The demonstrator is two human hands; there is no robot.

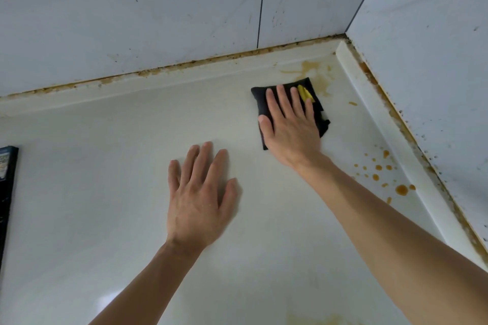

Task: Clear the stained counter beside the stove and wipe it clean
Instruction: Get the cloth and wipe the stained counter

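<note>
A white counter (105,166) runs into a tiled corner. My right hand (290,126) lies flat, fingers spread, pressing a folded black cloth (260,97) with a yellow patch onto the counter near the far right corner. A smeared brown stain (310,67) lies just beyond the cloth. Brown droplets (377,174) dot the counter to the right of my right forearm, and a faint stain (317,320) shows at the near edge. My left hand (200,198) rests palm down on bare counter, fingers apart, holding nothing.
The black edge of the stove (8,182) shows at the far left. Grey wall tiles (158,8) rise behind and to the right (435,60), speckled with splatter. Brown grime lines the seam (184,63) along the raised counter lip.
</note>
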